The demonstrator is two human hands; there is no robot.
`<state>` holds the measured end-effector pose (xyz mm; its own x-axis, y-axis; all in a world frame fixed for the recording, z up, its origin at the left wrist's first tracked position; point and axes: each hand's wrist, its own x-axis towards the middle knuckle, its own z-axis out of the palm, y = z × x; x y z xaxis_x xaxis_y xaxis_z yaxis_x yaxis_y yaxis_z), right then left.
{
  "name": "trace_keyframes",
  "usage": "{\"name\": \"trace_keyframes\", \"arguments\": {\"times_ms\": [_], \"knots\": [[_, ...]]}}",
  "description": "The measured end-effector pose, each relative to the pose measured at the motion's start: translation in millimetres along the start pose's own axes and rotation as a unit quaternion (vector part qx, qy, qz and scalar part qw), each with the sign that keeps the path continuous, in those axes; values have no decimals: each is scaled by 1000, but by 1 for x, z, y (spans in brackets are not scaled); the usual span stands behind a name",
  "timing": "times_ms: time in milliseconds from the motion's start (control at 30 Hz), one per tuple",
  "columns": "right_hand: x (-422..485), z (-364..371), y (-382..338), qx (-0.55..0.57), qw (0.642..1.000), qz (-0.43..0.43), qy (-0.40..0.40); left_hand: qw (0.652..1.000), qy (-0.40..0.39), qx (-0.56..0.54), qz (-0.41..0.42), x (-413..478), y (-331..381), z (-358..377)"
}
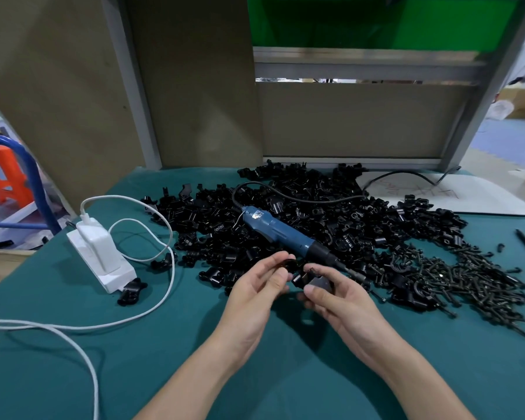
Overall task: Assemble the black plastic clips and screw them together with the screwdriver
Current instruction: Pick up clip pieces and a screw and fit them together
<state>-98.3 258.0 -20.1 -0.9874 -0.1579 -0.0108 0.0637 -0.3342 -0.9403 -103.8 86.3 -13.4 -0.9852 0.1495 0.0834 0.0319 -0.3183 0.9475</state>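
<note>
Looking down on a teal surface (73, 353). Across its middle, a sprawling pile of black plastic clips (331, 213), with the blue screwdriver (278, 234) lying on top, tip toward the near right. Right of the screwdriver, a heap of dark screws (473, 286); beyond the screwdriver, a white board (455, 195). Well left of the screwdriver, a white power strip (103, 262) and a looping white cable (12, 323). Just in front of the screwdriver's tip, both hands raised over the surface: left hand (253, 298), fingers pinching a black clip half (289, 263); right hand (340, 301), fingers curled round a second clip piece (317, 281), the two pieces close together.
</note>
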Motion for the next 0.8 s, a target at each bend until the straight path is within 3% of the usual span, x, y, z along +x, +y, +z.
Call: {"name": "trace_keyframes", "arguments": {"times_ms": [167,267,467,633,800], "knots": [[1,1,3,-115,991,-59,32,989,-26,134,53,-4,-6,2],[-2,3,4,-155,985,-66,38,990,-3,136,47,-4,-6,4],[1,0,2,-28,999,-27,33,988,-11,151,30,-4,-5,1],[0,-2,3,-86,995,-39,46,992,-12,124,22,-3,-6,1],[0,-1,3,-59,997,-49,32,991,-23,132,28,-5,-8,4]]}}
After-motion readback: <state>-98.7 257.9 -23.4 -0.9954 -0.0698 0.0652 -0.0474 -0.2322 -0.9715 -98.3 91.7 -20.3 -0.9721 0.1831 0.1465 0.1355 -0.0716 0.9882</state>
